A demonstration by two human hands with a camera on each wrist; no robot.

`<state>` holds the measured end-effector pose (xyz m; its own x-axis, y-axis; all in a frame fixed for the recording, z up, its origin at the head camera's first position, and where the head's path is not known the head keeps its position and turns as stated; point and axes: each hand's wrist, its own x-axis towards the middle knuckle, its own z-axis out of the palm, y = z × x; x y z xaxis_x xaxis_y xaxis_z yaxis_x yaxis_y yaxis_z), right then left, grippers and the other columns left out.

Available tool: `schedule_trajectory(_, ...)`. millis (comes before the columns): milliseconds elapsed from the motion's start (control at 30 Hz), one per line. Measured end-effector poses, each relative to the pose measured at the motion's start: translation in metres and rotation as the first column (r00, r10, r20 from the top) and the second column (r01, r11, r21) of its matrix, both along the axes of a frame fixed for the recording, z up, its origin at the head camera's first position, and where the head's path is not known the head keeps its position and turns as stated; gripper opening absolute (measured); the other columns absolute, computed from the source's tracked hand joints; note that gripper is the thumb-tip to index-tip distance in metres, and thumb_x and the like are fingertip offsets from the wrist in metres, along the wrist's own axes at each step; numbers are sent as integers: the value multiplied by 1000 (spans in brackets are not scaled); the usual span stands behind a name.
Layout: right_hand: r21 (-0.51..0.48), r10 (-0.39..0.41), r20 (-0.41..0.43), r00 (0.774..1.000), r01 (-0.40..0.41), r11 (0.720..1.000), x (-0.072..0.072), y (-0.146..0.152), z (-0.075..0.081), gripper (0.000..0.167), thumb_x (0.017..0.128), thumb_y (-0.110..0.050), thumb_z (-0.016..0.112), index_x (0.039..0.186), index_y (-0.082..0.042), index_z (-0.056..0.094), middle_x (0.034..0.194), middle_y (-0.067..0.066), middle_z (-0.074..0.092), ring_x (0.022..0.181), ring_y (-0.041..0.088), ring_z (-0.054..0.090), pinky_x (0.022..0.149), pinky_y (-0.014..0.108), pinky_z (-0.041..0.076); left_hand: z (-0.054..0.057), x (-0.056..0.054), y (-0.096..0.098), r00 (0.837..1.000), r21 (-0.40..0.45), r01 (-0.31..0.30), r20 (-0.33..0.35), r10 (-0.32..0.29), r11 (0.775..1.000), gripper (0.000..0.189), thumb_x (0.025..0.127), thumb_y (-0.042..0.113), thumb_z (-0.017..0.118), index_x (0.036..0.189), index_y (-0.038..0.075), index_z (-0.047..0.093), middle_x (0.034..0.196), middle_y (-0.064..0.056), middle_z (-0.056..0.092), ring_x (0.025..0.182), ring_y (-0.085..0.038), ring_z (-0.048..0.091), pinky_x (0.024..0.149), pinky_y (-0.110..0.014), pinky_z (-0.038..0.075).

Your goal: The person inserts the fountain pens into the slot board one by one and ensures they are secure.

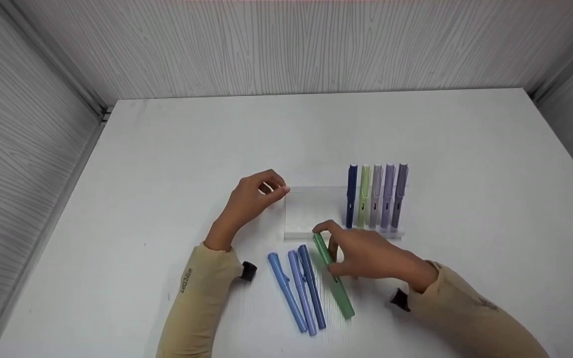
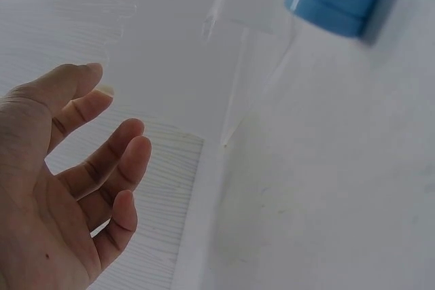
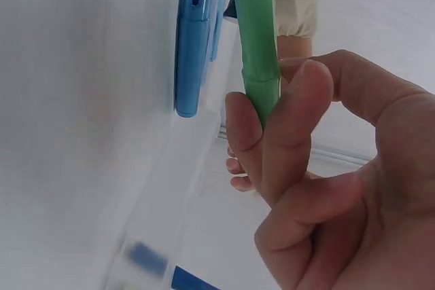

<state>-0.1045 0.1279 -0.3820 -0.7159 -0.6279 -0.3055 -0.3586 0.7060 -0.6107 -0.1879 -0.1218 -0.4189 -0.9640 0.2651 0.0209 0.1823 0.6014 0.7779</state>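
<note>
In the head view my right hand [image 1: 366, 251] grips a green pen [image 1: 342, 298] between thumb and fingers, its upper end tilted toward the clear pen stand [image 1: 294, 234]. The right wrist view shows the fingertips curled round one end of that pen. My left hand [image 1: 254, 199] pinches the stand's upper left corner with thumb and index finger, the other fingers loosely bent. Toward the stand's right side, several pens stand in a row: a dark blue pen [image 1: 351, 191], a light green pen [image 1: 364, 191] and several purple ones [image 1: 388, 191].
Left of the green pen lie a light blue pen [image 1: 289, 296], a periwinkle pen [image 1: 302, 298] and a darker blue pen [image 1: 313, 293], side by side on the white table [image 1: 167, 144]. Wood-grained panels [image 1: 291, 49] rise behind the table and at both sides.
</note>
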Motion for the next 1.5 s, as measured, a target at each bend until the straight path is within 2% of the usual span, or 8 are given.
schedule_trajectory(233,-64,-40,44,998,43,997,-3,6,7,65,86,-16,70,140,-21,34,99,1,67,51,8,59,53,27,50,0,2,-2,1000,5,2,-30,-2,1000,20,92,36,65,99,17,67,100,-2,70,90,-20,63,75,-36,51)
schedule_trajectory(400,-110,-52,26,998,54,992,-6,10,10,64,87,-15,69,140,-21,33,102,5,67,50,9,58,54,26,51,1,2,-2,1000,2,-2,-23,2,1000,20,91,36,66,99,18,67,101,-2,69,90,-20,63,75,-35,51)
schedule_trajectory(633,-161,-127,33,991,131,978,-12,12,15,66,88,-14,69,142,-22,31,102,7,66,56,12,59,54,29,53,3,2,-3,999,3,4,-33,-4,1000,20,91,36,66,98,18,67,100,-2,69,90,-20,63,75,-34,51)
schedule_trajectory(800,-197,-170,-11,985,164,966,-14,16,17,65,89,-13,67,142,-23,31,102,6,66,61,14,60,56,29,53,2,2,-4,999,-2,1,-36,-1,1000,20,91,36,66,98,18,67,100,-2,69,91,-20,63,75,-34,51)
schedule_trajectory(900,-216,-184,-67,981,165,962,-14,17,15,66,88,-12,68,142,-20,31,100,6,67,61,12,60,55,27,52,1,2,-3,1000,-4,-3,-27,3,1000,20,91,36,66,98,18,67,99,-2,69,90,-20,63,74,-33,50)
schedule_trajectory(1067,-237,-214,-156,964,174,956,-16,17,9,66,87,-10,69,141,-18,33,101,8,68,60,9,57,54,25,50,-1,2,-1,999,-2,1,-35,-1,1000,19,91,35,66,98,18,67,98,-2,69,89,-19,64,73,-33,50)
schedule_trajectory(1267,-279,-283,-193,939,224,934,-19,18,10,67,86,-9,69,142,-19,33,103,9,68,58,12,54,53,25,47,-1,1,0,999,3,0,-50,0,1000,17,91,34,67,97,18,68,98,-2,70,87,-19,64,74,-33,51)
schedule_trajectory(1500,-317,-353,-246,903,269,909,-22,18,10,67,85,-6,68,141,-16,32,103,11,67,58,10,54,53,24,46,2,1,1,999,-3,-2,-41,2,1000,19,91,34,66,98,17,68,99,-3,70,88,-19,64,75,-34,51)
